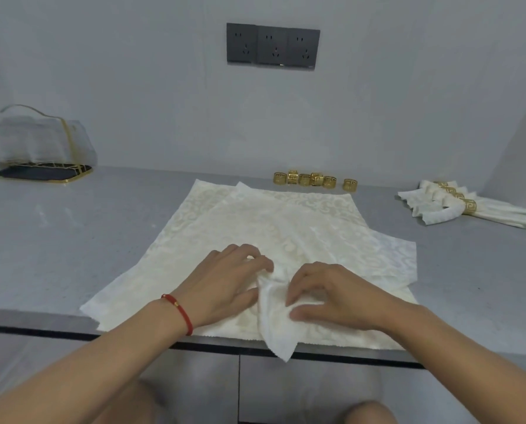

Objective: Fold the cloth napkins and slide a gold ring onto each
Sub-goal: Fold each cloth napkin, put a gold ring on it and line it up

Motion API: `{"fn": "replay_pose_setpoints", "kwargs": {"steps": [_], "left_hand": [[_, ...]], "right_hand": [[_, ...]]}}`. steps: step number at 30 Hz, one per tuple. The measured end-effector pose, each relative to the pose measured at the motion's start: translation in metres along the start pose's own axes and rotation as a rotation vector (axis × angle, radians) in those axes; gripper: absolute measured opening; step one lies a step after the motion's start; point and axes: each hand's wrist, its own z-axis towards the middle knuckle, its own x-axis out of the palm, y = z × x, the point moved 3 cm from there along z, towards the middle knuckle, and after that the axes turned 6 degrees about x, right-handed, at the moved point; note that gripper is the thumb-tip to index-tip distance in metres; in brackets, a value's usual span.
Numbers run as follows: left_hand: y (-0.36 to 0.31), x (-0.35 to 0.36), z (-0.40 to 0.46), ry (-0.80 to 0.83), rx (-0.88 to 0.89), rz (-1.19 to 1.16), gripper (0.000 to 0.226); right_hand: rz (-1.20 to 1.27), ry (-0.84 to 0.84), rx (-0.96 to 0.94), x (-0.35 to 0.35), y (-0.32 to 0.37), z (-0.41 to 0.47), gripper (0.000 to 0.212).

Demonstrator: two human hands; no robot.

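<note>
Napkin (274,313): cream damask cloth, gathered into soft pleats.
Left hand (225,283): pinching its folds.
Right hand (332,296): pinching opposite.
Gold rings (313,180): fretwork bands, behind napkin.

My arms: bare, no sleeves. My left wrist: one red cord bracelet (178,313), small gold bead threaded on.
</note>
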Motion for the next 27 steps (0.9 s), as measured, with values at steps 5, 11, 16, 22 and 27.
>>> {"fn": "replay_pose_setpoints", "kwargs": {"steps": [5, 11, 16, 22, 27], "left_hand": [[-0.003, -0.007, 0.003, -0.062, -0.158, -0.298, 0.035], [-0.001, -0.018, 0.003, 0.062, -0.385, -0.697, 0.039], [0.022, -0.030, 0.006, 0.248, -0.522, -1.012, 0.033], [0.057, -0.037, 0.019, 0.245, -0.580, -0.651, 0.030], [0.095, -0.043, 0.044, 0.215, -0.597, -0.450, 0.052]], "right_hand": [[0.143, -0.110, 0.133, -0.017, -0.001, 0.008, 0.024], [0.824, 0.153, 0.315, -0.016, 0.016, 0.010, 0.032], [0.991, 0.161, 0.470, -0.013, 0.014, 0.032, 0.028], [1.154, -0.020, 0.461, -0.033, -0.010, 0.070, 0.054], [0.416, -0.233, 0.370, -0.051, -0.026, 0.108, 0.035]]}}
